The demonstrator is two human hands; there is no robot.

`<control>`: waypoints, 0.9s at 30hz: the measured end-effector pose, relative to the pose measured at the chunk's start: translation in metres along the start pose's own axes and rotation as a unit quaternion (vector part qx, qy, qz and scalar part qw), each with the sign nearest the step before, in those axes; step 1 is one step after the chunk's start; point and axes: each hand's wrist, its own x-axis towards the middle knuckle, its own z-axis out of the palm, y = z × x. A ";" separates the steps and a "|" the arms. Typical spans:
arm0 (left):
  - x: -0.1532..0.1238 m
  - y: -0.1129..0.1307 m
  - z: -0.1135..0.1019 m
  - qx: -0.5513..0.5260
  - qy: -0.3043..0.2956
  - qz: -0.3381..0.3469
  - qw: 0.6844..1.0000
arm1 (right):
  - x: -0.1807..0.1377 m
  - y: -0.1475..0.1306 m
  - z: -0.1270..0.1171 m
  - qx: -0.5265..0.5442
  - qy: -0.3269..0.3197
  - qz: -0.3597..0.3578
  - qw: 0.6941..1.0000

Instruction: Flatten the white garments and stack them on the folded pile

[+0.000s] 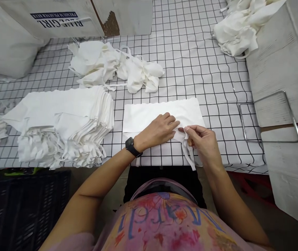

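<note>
A flat white cloth bag (pixel 162 109) lies on the gridded table (pixel 217 87) in front of me. My left hand (pixel 159 129), with a black watch on its wrist, lies on the bag's near edge, fingers pressed down on it. My right hand (pixel 200 139) pinches the bag's white drawstring (pixel 188 157), whose ends hang over the table's front edge.
A neat stack of folded white bags (pixel 67 120) sits to the left. Loose crumpled bags (pixel 112 66) lie behind it, and another heap (pixel 239 28) lies at the back right. A cardboard box (pixel 67 15) stands at the back left. A metal wire frame (pixel 269 116) rests on the right.
</note>
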 end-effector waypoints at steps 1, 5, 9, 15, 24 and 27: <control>0.000 0.000 -0.001 0.004 -0.006 0.005 1.000 | 0.001 0.000 0.000 0.004 0.005 -0.002 1.000; 0.003 0.002 0.003 0.028 -0.006 0.005 1.000 | 0.002 0.003 -0.002 0.017 0.028 -0.008 0.999; 0.009 0.004 0.008 0.036 0.005 -0.026 0.999 | 0.002 0.004 -0.004 0.030 0.036 -0.008 0.999; 0.012 0.001 0.008 -0.008 0.011 -0.039 0.999 | 0.003 0.002 -0.009 0.057 0.015 0.046 0.997; 0.009 -0.009 0.016 -0.161 0.103 -0.073 0.979 | 0.006 -0.002 -0.003 0.098 0.034 0.053 0.993; 0.008 -0.007 0.014 -0.160 0.102 -0.041 0.981 | 0.006 -0.005 0.000 0.099 0.028 0.040 0.994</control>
